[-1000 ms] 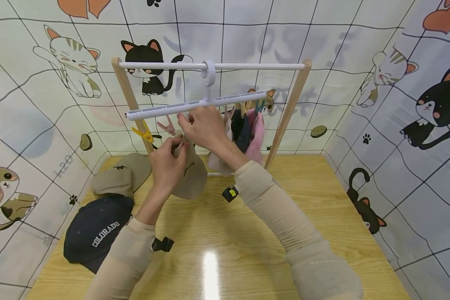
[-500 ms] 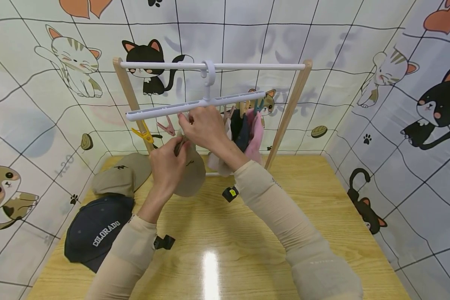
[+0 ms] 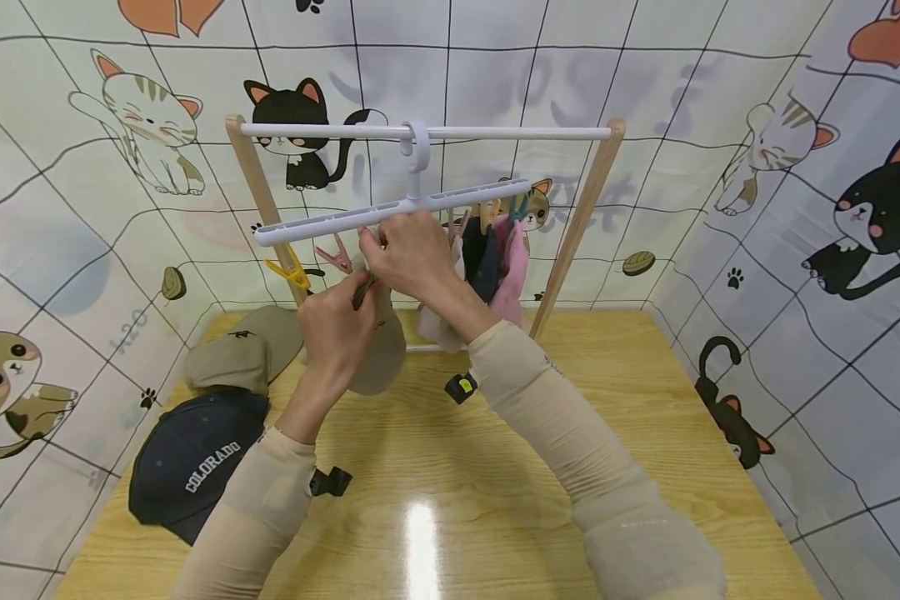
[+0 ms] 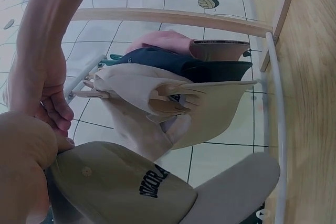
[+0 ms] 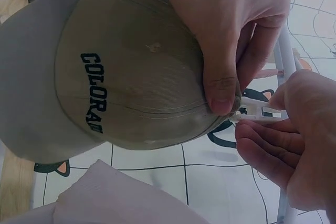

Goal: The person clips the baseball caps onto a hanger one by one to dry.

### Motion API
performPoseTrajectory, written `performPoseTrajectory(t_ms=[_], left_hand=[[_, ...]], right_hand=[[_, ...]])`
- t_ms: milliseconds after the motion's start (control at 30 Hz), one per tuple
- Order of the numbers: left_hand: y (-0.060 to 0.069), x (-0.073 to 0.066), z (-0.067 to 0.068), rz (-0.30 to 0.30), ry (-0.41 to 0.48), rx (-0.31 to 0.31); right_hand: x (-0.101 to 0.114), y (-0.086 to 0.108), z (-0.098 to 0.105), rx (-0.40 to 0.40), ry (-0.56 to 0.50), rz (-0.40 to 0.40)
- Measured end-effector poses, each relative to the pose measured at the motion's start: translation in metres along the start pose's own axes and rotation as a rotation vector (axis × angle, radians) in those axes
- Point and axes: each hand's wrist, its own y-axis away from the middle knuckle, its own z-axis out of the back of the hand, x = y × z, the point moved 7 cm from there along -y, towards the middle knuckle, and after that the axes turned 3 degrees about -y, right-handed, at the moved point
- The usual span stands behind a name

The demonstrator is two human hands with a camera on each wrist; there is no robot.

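While pinched between thumb and fingers of the left hand (image 3: 337, 325), hanging brim down below both hands: a beige cap (image 3: 381, 358) with dark lettering beginning "COLORA" across its front. Pinched in the right hand (image 3: 408, 254), just above and to the right of the left: a white clip (image 5: 251, 102), tips at the cap's edge opposite the brim, any grip on the fabric impossible to confirm. Directly above the right hand, a pale hanger (image 3: 330, 222), tilted lower at its left end and hooked over a white rail (image 3: 330, 131) between the legs of a wooden frame (image 3: 592, 192). Just above the left hand, a dangling pink clip (image 3: 336, 252); farther left, a yellow clip (image 3: 288, 268). Behind and to the right of the right wrist, hung close together, a pale cap (image 4: 142, 85), a dark hanging cap (image 3: 485, 271) and a pink cap (image 3: 512, 275), the last below a teal clip (image 3: 519, 210). Left of the left hand, resting on a wood-grain table (image 3: 495, 517), a khaki cap (image 3: 228, 362) and, nearer the body, touching it, a navy cap (image 3: 195, 458) lettered "COLORADO" in white. Beyond both hands, a wall covering (image 3: 480, 83) printed with grid lines and cartoon cats.
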Motion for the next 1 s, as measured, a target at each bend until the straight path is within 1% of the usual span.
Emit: performPoseTrajectory(t_ms=[367,600,733,867,1000], left_hand=[[-0.001,-0.007,0.002,-0.032,-0.026,-0.026],[-0.006,-0.012,0.005,-0.055,-0.023,-0.059],[-0.007,-0.013,0.006,-0.064,-0.018,-0.059],[-0.007,-0.012,0.007,-0.068,-0.005,-0.077],[-0.006,-0.009,0.007,-0.057,0.01,-0.09]], right_hand=[[-0.002,0.002,-0.001,-0.001,0.01,-0.004],[-0.002,0.002,0.001,-0.013,0.011,-0.004],[-0.002,0.002,0.0,-0.006,0.009,-0.019],[-0.001,0.001,0.0,-0.003,0.019,-0.027],[0.001,-0.001,-0.001,-0.009,0.032,-0.024]])
